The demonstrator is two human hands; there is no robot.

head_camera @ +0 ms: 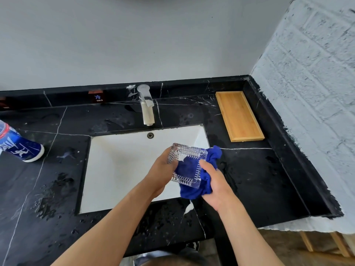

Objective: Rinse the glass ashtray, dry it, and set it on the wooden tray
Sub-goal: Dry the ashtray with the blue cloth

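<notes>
A square cut-glass ashtray (189,153) is held tilted over the right side of the white sink (119,162). My left hand (160,173) grips its left edge. My right hand (215,186) holds a blue cloth (194,191) pressed against the ashtray from behind and below; the cloth shows through the glass. The wooden tray (239,116) lies bare on the black counter at the back right, beside the wall.
A chrome faucet (147,106) stands behind the sink, with no water running. A blue and white can (18,144) lies at the left edge. Water drops spot the black marble counter (48,189). A white brick wall (311,93) bounds the right side.
</notes>
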